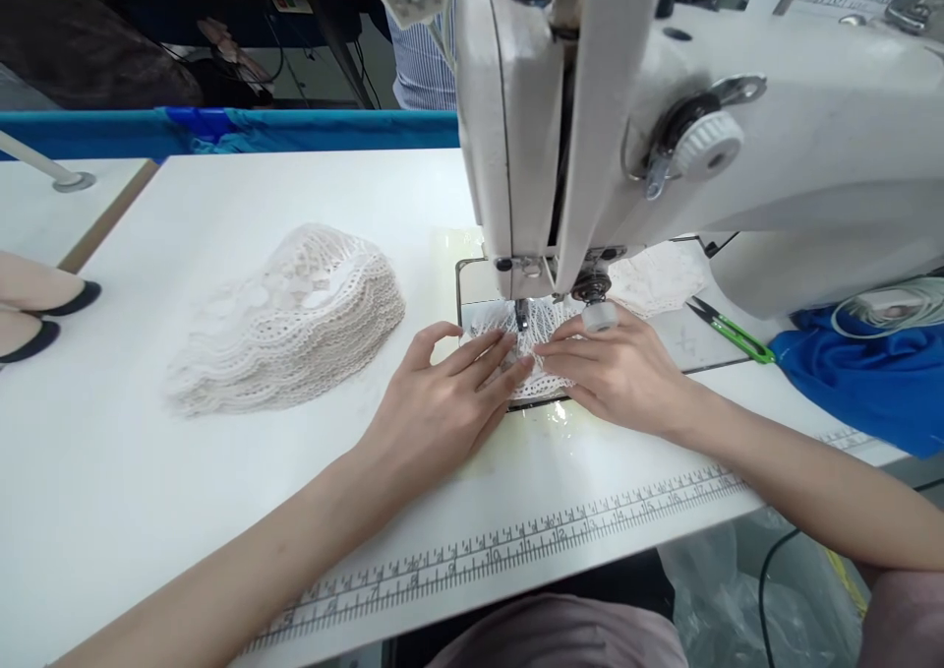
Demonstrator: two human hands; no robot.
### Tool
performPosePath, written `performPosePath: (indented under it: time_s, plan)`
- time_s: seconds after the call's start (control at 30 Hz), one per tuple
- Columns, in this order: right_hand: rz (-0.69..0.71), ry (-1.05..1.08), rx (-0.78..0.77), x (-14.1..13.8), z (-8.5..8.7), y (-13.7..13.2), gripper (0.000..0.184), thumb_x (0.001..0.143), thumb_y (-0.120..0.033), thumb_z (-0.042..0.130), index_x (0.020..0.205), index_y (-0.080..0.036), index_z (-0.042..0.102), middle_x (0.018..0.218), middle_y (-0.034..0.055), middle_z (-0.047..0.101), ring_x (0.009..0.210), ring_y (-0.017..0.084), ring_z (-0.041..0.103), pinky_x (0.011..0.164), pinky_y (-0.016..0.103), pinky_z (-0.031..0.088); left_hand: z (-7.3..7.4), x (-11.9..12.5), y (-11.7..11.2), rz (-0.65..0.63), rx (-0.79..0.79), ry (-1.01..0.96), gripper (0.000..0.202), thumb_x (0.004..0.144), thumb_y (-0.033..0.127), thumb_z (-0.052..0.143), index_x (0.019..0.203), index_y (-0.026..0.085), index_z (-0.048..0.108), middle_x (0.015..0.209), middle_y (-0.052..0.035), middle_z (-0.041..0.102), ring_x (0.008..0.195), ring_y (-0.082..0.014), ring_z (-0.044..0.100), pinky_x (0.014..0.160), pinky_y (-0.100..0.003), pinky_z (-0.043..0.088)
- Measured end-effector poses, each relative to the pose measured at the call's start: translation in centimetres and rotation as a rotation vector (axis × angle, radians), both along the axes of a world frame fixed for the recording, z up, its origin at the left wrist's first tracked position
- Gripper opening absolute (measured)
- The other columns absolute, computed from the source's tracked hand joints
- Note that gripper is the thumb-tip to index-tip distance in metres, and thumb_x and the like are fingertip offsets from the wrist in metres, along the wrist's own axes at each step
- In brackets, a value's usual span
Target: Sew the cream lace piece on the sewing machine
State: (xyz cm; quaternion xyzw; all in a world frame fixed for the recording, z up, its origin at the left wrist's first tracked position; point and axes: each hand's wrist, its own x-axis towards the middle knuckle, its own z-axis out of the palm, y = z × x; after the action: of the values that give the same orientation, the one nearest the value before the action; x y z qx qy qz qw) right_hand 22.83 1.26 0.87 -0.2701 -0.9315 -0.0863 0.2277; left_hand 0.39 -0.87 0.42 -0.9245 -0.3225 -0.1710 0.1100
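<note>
A white lace piece point(547, 383) lies under the presser foot point(522, 314) of a sewing machine point(508, 127). My left hand point(446, 397) rests on the lace's left side, fingers stretched toward the foot. On the other side, my right hand point(619, 363) lies with its fingers extended over the lace, close to the needle area; its thumb side is partly hidden. Both hands press the lace against the machine bed. Left of my left hand sits a layered stack of white lace pieces point(317, 304). More pale lace point(656, 279) lies behind my right hand.
Green-handled thread snips point(730, 331) lie right of the machine bed, beside a blue cloth point(870, 378) with a coiled cord. A ruler strip point(516, 545) runs along the table's front edge. A teal cloth band point(317, 130) borders the back; other people are beyond it.
</note>
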Motion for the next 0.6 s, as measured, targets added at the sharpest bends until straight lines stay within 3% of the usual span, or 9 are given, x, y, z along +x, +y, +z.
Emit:
performPosePath:
  time_s: [0.43, 0.6]
  plan:
    - [-0.085, -0.061, 0.142, 0.0, -0.9, 1.4, 0.025, 0.086, -0.007, 0.050, 0.086, -0.019, 0.072, 0.087, -0.0005, 0.076, 0.081, 0.018, 0.065, 0.081, 0.034, 0.041, -0.3, 0.0, 1.3, 0.064, -0.007, -0.008, 0.029, 0.097, 0.019, 0.044, 0.122, 0.020, 0.060, 0.121, -0.0111, 0.067, 0.115, -0.0244, 0.062, 0.100, -0.050, 0.035]
    - [-0.121, -0.083, 0.085, -0.2, -1.0, 1.4, 0.028, 0.087, -0.007, 0.047, 0.089, -0.021, 0.072, 0.086, 0.0002, 0.076, 0.084, 0.018, 0.063, 0.083, 0.035, 0.041, -0.5, 0.2, 1.6, 0.070, -0.046, -0.064, 0.029, 0.096, 0.020, 0.046, 0.120, 0.024, 0.061, 0.122, -0.0093, 0.067, 0.111, -0.0251, 0.062, 0.095, -0.050, 0.040]
